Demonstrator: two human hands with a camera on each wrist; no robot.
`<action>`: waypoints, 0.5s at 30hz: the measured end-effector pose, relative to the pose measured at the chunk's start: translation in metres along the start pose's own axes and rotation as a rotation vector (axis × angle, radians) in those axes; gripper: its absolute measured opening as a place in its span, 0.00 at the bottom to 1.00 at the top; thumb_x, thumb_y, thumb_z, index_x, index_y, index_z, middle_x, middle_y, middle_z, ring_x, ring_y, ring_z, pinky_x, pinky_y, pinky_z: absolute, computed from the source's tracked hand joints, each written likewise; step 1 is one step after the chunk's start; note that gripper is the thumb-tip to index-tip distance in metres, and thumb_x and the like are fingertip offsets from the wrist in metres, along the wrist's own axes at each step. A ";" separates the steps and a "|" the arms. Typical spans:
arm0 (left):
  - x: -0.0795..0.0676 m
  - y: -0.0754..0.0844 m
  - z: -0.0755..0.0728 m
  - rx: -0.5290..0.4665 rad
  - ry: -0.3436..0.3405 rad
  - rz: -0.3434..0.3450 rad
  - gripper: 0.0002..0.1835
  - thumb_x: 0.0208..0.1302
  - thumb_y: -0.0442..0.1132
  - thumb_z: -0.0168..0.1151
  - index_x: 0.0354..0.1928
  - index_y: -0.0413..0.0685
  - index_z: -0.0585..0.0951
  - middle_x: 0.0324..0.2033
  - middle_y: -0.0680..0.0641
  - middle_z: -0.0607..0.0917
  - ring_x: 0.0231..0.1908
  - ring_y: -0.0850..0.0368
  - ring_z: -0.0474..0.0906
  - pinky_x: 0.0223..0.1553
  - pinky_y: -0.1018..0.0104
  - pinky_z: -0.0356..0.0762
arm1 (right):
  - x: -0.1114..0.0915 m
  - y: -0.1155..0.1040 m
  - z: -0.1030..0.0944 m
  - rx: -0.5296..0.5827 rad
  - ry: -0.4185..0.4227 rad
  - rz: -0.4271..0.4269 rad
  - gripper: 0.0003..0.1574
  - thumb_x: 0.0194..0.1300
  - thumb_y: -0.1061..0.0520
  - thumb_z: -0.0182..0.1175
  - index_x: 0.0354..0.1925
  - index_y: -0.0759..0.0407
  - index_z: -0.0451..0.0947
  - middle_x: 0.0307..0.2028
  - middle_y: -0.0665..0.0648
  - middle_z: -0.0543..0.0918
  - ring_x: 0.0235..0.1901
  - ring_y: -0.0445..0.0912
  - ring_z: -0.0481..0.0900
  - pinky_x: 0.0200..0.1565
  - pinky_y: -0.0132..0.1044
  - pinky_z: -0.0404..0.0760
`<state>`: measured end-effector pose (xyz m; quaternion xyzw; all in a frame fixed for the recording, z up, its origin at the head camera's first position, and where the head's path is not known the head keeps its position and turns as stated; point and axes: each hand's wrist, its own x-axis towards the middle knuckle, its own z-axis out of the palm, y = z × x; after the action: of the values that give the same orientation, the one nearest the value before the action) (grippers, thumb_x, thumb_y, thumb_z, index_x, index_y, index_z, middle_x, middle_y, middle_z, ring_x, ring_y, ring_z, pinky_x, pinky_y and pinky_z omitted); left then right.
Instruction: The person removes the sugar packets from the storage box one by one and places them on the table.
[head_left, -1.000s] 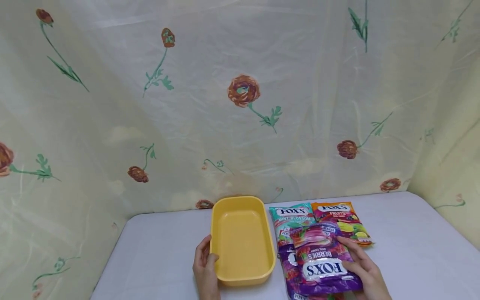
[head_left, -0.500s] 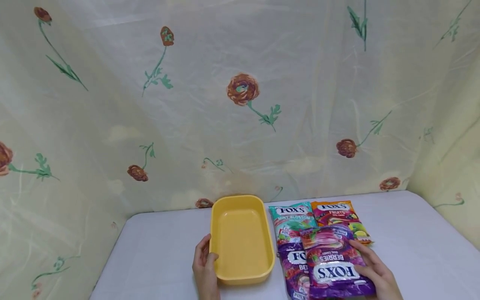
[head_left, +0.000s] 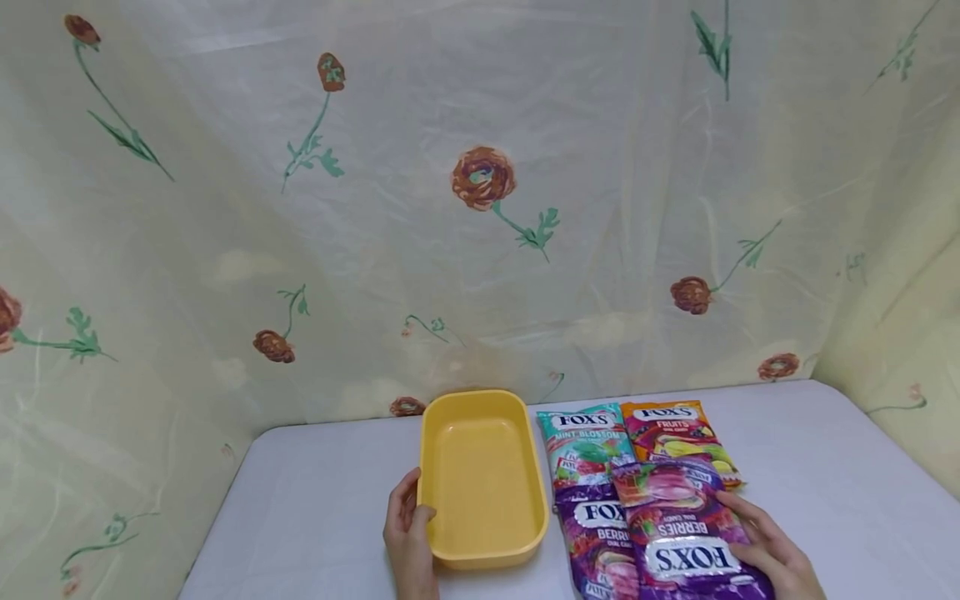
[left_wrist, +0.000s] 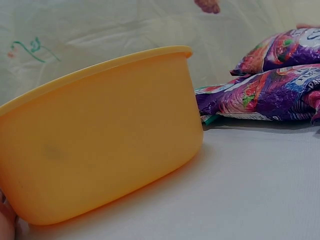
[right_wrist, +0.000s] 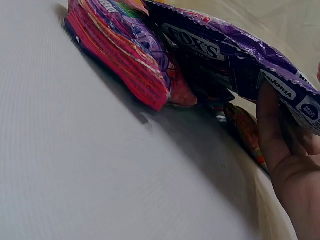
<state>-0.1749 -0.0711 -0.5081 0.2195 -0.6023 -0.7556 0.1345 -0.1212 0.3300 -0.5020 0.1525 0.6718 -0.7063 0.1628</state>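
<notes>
My left hand (head_left: pixel 408 533) grips the left rim of a yellow plastic tub (head_left: pixel 483 492), thumb over the edge and fingers outside. The tub's inside is bare. In my right hand (head_left: pixel 776 554) is a purple Fox's Berries candy bag (head_left: pixel 682 525), its print upside down in the head view. The right wrist view shows fingers under this bag (right_wrist: pixel 200 45), raised above the other bags. A second purple Berries bag (head_left: pixel 600 542) lies right of the tub, partly covered by the held one. Behind it are a teal Mint Blossom bag (head_left: pixel 588 446) and an orange Fruits bag (head_left: pixel 678 429).
Everything stands on a table with a white cover (head_left: pixel 322 508). A flowered curtain (head_left: pixel 480 275) hangs behind and on both sides. Below the held bag, the right wrist view shows a candy bag with a pink edge (right_wrist: pixel 120 60).
My right hand has moved right and a little toward me with the purple candy bag, uncovering more of the Berries bag beneath. The left hand and tub have stayed put.
</notes>
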 end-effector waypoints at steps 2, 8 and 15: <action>0.000 0.000 0.000 0.002 0.004 0.000 0.29 0.51 0.27 0.47 0.59 0.49 0.73 0.61 0.46 0.75 0.60 0.54 0.70 0.44 0.82 0.74 | -0.001 0.000 -0.003 0.001 -0.014 0.011 0.36 0.68 0.51 0.49 0.66 0.20 0.52 0.40 0.26 0.77 0.49 0.46 0.77 0.51 0.52 0.81; 0.000 0.001 0.000 0.006 -0.004 -0.001 0.29 0.51 0.28 0.47 0.59 0.49 0.73 0.61 0.46 0.74 0.60 0.54 0.69 0.46 0.81 0.74 | -0.002 0.000 -0.014 -0.034 0.004 0.051 0.36 0.67 0.50 0.50 0.67 0.21 0.52 0.43 0.30 0.76 0.49 0.48 0.78 0.50 0.52 0.81; 0.000 0.002 0.000 0.012 0.000 -0.003 0.29 0.51 0.28 0.48 0.59 0.50 0.73 0.61 0.47 0.74 0.61 0.54 0.69 0.46 0.83 0.73 | -0.004 0.007 -0.026 -0.106 0.048 0.055 0.38 0.65 0.52 0.51 0.68 0.27 0.53 0.46 0.34 0.77 0.48 0.49 0.79 0.48 0.50 0.82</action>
<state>-0.1749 -0.0714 -0.5064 0.2212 -0.6065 -0.7523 0.1318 -0.1143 0.3557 -0.5083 0.1789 0.7076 -0.6612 0.1738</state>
